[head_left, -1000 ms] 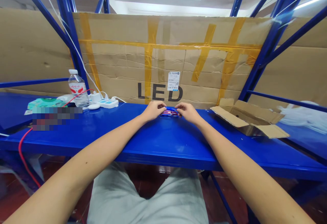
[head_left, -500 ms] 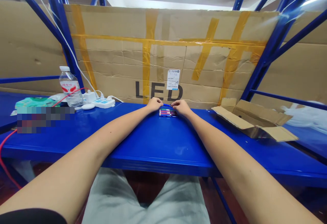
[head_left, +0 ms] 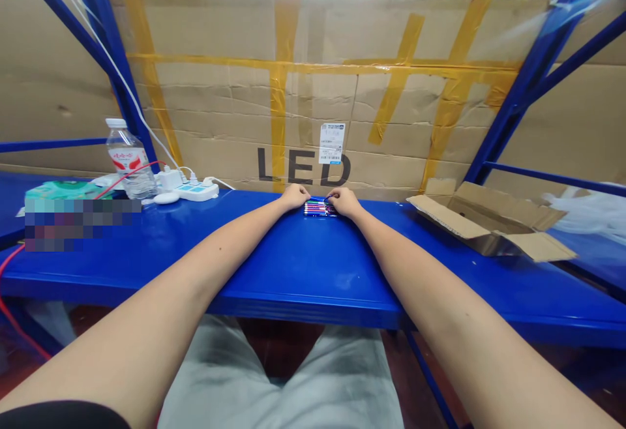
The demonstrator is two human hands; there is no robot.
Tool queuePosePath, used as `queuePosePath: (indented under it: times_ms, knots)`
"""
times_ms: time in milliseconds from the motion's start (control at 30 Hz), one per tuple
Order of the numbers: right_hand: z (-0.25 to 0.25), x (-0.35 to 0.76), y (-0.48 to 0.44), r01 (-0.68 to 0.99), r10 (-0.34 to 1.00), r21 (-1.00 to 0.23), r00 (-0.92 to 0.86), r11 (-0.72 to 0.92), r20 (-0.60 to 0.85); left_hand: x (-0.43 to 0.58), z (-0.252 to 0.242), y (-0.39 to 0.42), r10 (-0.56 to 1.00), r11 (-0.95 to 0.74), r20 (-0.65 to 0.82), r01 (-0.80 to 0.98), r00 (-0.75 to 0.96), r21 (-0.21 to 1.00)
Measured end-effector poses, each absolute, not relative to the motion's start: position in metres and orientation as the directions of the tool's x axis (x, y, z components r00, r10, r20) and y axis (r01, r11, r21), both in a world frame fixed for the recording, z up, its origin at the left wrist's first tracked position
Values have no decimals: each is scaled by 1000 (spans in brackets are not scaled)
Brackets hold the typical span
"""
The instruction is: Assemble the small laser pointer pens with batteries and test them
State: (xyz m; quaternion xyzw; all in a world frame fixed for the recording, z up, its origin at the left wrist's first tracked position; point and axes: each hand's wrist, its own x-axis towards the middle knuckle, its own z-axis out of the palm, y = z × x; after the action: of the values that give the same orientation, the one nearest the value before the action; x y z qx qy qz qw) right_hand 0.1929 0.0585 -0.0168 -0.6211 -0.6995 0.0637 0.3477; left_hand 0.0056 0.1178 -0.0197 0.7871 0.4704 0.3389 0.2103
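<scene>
Several slim pens [head_left: 317, 209] in different colours lie side by side in a row on the blue table [head_left: 313, 259]. At the far side of that row, a blue pen [head_left: 319, 199] spans the gap between my hands. My left hand [head_left: 295, 197] pinches its left end with closed fingers. On the other side my right hand [head_left: 344, 201] has its fingers closed on the right end, beside the row. The fingertips partly cover both ends of the blue pen.
An open cardboard box [head_left: 482, 217] sits at the right. On the left are a water bottle [head_left: 130, 162], a white power strip [head_left: 198, 190] and a green packet [head_left: 63, 190]. A large cardboard sheet [head_left: 220, 103] stands behind the table between blue posts.
The blue pen is now nearer the row of pens, close against its far side. The camera view has tilted down slightly.
</scene>
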Motion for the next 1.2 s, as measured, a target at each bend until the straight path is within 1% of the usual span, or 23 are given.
queuePosePath:
  times_ms: [233, 533, 733, 833, 933, 1000, 1100, 1200]
  knots:
    - [-17, 193, 56, 859, 937, -486, 24, 160, 349, 6, -21, 115, 880, -475, 339, 610, 333, 634]
    - [-18, 195, 51, 826, 937, -528, -1, 198, 350, 3, -24, 117, 849, -528, 372, 585, 375, 616]
    - [-20, 195, 52, 814, 937, -543, -2, 204, 349, 3, -22, 116, 853, -522, 364, 595, 374, 611]
    - [-21, 200, 54, 805, 927, -556, 19, 209, 376, 0, -21, 114, 858, -513, 356, 659, 370, 550]
    - [-22, 213, 53, 833, 906, -530, 89, 161, 414, -12, -21, 111, 867, -486, 359, 742, 345, 462]
    - [-23, 225, 49, 868, 925, -491, 122, 77, 361, -25, -22, 109, 876, -460, 354, 783, 326, 418]
    - [-24, 242, 41, 896, 956, -444, 142, -14, 256, -44, -25, 108, 907, -391, 309, 849, 288, 357]
    - [-22, 250, 36, 904, 963, -428, 119, -4, 242, -55, -27, 108, 925, -354, 257, 880, 280, 317]
